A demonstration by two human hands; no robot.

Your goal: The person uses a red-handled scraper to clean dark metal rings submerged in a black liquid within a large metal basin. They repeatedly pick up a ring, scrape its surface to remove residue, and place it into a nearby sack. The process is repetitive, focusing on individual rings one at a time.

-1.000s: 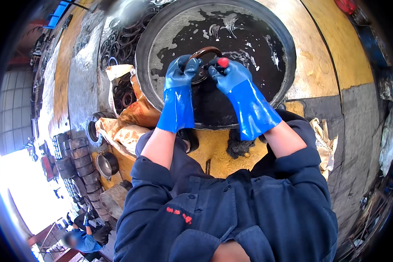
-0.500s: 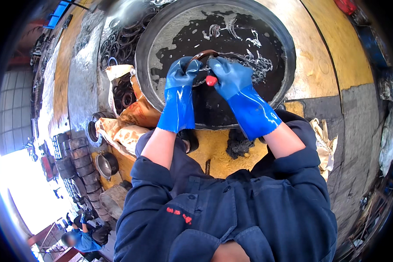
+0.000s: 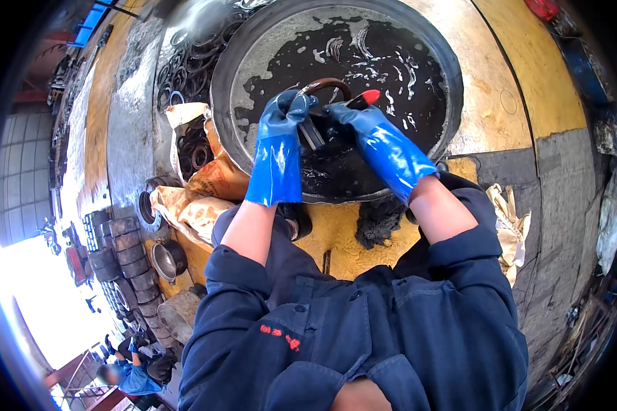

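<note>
Both my hands wear blue rubber gloves and work over a large round metal basin (image 3: 452, 75) of dark liquid with foamy streaks. My left hand (image 3: 281, 116) is closed round a wet, dark brown ring (image 3: 329, 83), held tilted above the liquid; part of the ring is hidden by the glove. Beside it, my right hand (image 3: 360, 120) is closed on a tool with a red-ended handle (image 3: 371, 96), which points up to the right. The tool's working end is dark and hard to make out against the liquid near the ring.
Many dark rings (image 3: 185, 75) lie left of the basin, beside a torn paper sack (image 3: 216, 175) holding more. Stacked dark cylindrical parts (image 3: 127, 240) and a metal pot (image 3: 168, 260) stand lower left. A dark rag (image 3: 380, 222) lies below the basin. Another person (image 3: 134, 377) sits far lower left.
My right hand has turned, so the red handle end has swung up and to the right. The ring has tilted in my left hand, showing more of its arc. Foam streaks have shifted.
</note>
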